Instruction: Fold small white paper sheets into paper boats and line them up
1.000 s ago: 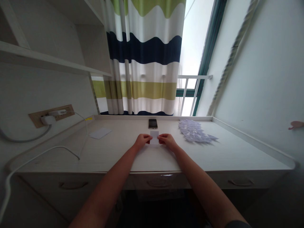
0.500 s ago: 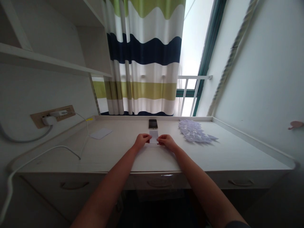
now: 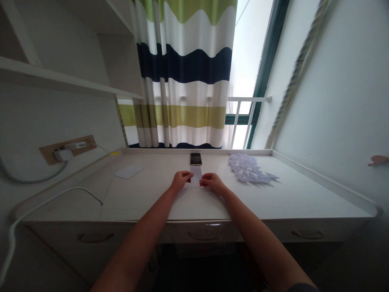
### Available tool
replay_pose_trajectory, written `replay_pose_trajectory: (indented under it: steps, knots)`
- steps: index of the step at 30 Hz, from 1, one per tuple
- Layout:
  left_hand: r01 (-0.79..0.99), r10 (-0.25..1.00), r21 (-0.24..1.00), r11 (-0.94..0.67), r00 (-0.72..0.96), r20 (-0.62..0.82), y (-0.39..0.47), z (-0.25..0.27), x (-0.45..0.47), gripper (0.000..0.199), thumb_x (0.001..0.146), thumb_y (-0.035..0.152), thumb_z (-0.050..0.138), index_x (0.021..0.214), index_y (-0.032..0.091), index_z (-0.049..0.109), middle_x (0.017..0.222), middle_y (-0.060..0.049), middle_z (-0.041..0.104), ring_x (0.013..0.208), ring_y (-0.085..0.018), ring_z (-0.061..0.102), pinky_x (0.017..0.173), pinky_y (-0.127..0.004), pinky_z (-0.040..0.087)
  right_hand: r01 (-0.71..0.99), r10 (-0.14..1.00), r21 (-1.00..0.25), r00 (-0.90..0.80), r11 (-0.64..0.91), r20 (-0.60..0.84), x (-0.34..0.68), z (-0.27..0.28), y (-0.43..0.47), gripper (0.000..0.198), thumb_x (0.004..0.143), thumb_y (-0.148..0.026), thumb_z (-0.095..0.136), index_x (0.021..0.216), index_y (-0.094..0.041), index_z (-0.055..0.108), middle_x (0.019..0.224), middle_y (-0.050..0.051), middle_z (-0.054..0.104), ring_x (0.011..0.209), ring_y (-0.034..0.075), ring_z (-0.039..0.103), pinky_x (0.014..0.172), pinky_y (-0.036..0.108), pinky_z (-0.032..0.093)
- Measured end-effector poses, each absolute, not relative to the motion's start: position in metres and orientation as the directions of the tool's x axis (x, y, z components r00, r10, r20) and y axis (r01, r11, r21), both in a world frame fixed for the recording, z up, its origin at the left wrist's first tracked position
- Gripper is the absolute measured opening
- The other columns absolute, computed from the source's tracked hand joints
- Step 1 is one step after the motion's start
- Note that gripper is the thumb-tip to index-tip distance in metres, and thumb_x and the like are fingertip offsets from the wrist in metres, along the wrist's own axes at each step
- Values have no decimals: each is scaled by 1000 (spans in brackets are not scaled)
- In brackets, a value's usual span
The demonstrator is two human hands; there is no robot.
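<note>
A small white sheet of paper (image 3: 196,173) lies between my hands at the middle of the desk, its far edge close to a dark phone (image 3: 196,159). My left hand (image 3: 182,178) is closed with thumb and fingers pinching the paper's left edge. On the right side of the paper, my right hand (image 3: 212,181) is closed too, its fingertips pinched at the right edge. The paper's near part blends with the white desk, so I cannot make out its folds.
Many folded white paper pieces (image 3: 249,169) lie heaped on the desk at the right. Flat white sheets (image 3: 129,171) rest at the left, beside a white cable (image 3: 88,190). Plugs sit in a wall socket (image 3: 71,150). A striped curtain (image 3: 185,93) hangs behind the desk (image 3: 288,198).
My right fingertips have shifted slightly along the paper's right edge. The paper's visible shape between my hands has changed a little. My left hand stays nearly in place.
</note>
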State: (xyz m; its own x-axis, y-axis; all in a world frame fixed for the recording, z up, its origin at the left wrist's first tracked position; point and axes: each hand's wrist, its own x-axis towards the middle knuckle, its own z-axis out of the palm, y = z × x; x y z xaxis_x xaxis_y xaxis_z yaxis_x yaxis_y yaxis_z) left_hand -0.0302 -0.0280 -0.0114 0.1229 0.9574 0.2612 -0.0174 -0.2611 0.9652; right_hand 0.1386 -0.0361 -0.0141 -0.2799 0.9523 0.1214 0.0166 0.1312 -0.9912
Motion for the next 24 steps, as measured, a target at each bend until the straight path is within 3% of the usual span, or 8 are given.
replay_pose_trajectory:
  steps: [4,10,24]
  knots:
    - [1,957,965,-261,130,259,-28,-11,-30,24,55,34,67,59,11,61,54,0,57,52,-10,51,56,-24,43,5,954,-991,-272,136,130,139,-14,-36,24,50,-30,71,61,-13,58,51,-1,58,50,10,55,56,25,44]
    - [54,944,963,-265,220,247,-26,-14,-30,25,56,35,66,62,11,63,55,-2,58,53,-11,51,55,-24,42,-51,967,-976,-131,214,219,141,-10,-34,22,51,-30,70,61,-13,60,50,-2,56,48,8,50,57,26,43]
    - [172,930,948,-269,300,210,-27,-16,-31,22,61,33,61,63,11,62,52,0,54,52,-10,49,56,-24,41,-126,967,-964,-78,232,243,143,-14,-28,24,47,-30,72,63,-14,62,58,0,60,55,11,53,60,29,44]
